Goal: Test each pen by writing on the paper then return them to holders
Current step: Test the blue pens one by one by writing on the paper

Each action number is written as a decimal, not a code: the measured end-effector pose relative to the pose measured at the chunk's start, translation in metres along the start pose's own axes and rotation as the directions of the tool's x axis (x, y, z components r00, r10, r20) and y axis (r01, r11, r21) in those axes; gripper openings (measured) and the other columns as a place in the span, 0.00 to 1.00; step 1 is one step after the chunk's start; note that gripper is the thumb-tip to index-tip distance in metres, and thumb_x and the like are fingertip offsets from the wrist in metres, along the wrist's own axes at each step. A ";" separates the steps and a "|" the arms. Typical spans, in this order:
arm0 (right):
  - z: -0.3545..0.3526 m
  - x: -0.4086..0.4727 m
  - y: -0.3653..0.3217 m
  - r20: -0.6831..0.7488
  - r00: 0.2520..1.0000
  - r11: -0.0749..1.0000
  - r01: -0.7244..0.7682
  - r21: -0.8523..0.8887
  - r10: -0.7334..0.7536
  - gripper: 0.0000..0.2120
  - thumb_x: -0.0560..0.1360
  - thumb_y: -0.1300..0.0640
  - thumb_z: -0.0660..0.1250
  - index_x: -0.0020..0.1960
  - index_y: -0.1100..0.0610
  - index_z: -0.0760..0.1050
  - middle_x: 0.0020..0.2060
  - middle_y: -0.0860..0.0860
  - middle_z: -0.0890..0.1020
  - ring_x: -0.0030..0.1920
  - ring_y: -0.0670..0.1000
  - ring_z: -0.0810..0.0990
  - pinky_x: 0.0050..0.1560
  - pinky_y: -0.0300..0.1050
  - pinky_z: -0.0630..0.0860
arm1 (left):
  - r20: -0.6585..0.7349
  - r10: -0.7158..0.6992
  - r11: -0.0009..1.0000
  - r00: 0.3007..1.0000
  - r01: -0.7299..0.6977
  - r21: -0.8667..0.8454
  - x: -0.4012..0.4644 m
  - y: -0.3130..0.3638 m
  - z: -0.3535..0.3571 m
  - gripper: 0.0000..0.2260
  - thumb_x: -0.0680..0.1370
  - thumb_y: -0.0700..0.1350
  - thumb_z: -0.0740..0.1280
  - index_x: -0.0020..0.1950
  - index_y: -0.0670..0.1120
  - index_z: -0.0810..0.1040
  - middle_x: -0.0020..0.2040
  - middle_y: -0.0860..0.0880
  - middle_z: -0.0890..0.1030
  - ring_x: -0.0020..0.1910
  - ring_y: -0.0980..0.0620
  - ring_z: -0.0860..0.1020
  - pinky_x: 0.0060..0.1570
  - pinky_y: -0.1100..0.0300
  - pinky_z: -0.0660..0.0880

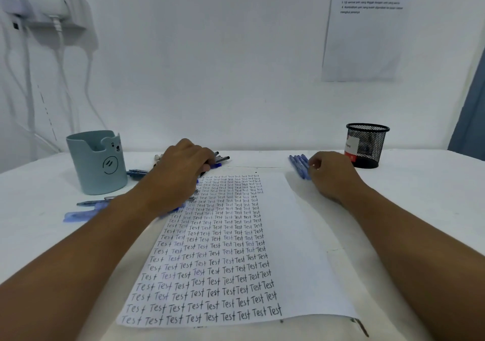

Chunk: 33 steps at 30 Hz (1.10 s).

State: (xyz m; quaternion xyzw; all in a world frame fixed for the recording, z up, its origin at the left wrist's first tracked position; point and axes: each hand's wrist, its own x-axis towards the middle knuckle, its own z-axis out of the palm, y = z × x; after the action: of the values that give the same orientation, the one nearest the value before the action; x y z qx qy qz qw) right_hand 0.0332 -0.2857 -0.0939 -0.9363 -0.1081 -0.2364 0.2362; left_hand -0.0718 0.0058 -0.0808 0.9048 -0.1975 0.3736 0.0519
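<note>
A white paper point(286, 249) covered with rows of the word "Test" lies in the middle of the table. My left hand point(181, 167) reaches over its top left corner and its curled fingers grip dark pens point(222, 158) lying there. My right hand point(333, 175) rests beside the paper's top right corner, fingers curled against a bunch of blue pens point(299, 165). A pale teal bear-faced holder point(97, 162) stands at the left. A black mesh holder point(367, 145) stands at the right.
More blue pens point(86, 209) lie scattered on the white table point(420, 209) left of the paper, in front of and beside the teal holder. A printed sheet point(364, 26) hangs on the wall. Cables and a power strip point(39, 2) hang at upper left.
</note>
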 end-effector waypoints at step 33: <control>-0.016 -0.034 -0.075 0.074 0.973 0.553 0.060 0.831 -0.218 0.05 0.79 0.63 0.65 0.46 0.58 0.78 0.37 0.53 0.83 0.35 0.50 0.79 0.36 0.46 0.76 | 0.089 -0.055 0.997 0.994 0.059 -0.046 -0.002 0.013 0.003 0.14 0.80 0.51 0.62 0.63 0.47 0.78 0.51 0.50 0.80 0.49 0.51 0.73 0.46 0.57 0.65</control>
State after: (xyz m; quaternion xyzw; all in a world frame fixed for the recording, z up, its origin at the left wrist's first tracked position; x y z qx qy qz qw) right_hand -0.0260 -0.2316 -0.0691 -0.7226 -0.2991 -0.0966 0.6156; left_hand -0.0768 -0.0065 -0.0850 0.9241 -0.1828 0.3269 0.0759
